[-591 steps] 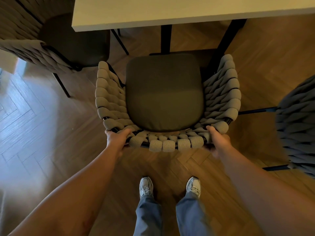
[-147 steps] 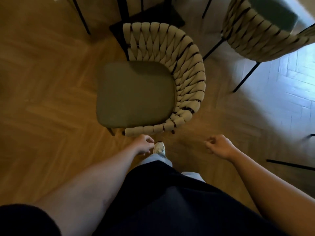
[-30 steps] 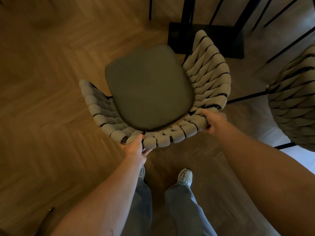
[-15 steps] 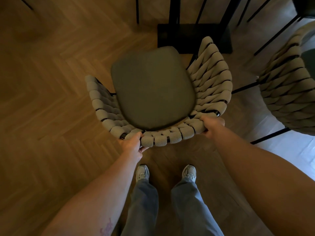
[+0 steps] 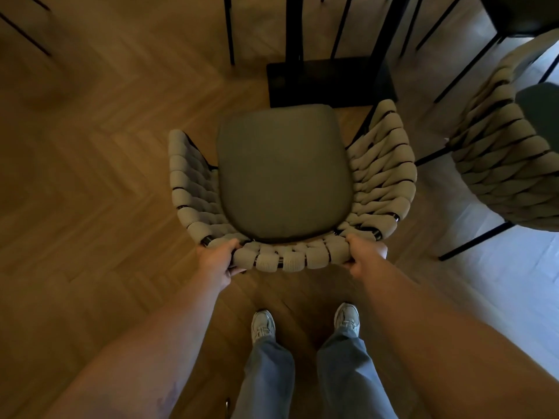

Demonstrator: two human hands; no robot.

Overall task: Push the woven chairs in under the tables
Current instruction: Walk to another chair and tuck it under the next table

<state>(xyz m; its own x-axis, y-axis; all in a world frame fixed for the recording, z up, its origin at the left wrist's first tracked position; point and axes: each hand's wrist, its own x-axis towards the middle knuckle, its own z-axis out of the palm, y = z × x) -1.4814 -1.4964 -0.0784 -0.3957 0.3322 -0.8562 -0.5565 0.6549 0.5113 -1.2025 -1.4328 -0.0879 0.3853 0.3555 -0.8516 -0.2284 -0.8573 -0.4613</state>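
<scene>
A woven chair [image 5: 384, 173] with thick beige rope weave and a dark green seat cushion stands in front of me, its open front facing a black table base [image 5: 329, 81]. My left hand [image 5: 217, 263] grips the left end of the chair's curved back rim. My right hand [image 5: 364, 255] grips the right end of that rim. The tabletop itself is out of view; only its black post and flat foot show beyond the cushion.
A second woven chair [image 5: 505, 164] stands close on the right, its black legs reaching toward the held chair. Thin black legs [image 5: 230, 28] rise at the top of the view. The herringbone wood floor [image 5: 90, 192] spreads to the left. My shoes stand just behind the chair.
The chair has turned so its front now faces the table base squarely. Both hands kept their grip on the back rim, and my left hand sits farther left on it.
</scene>
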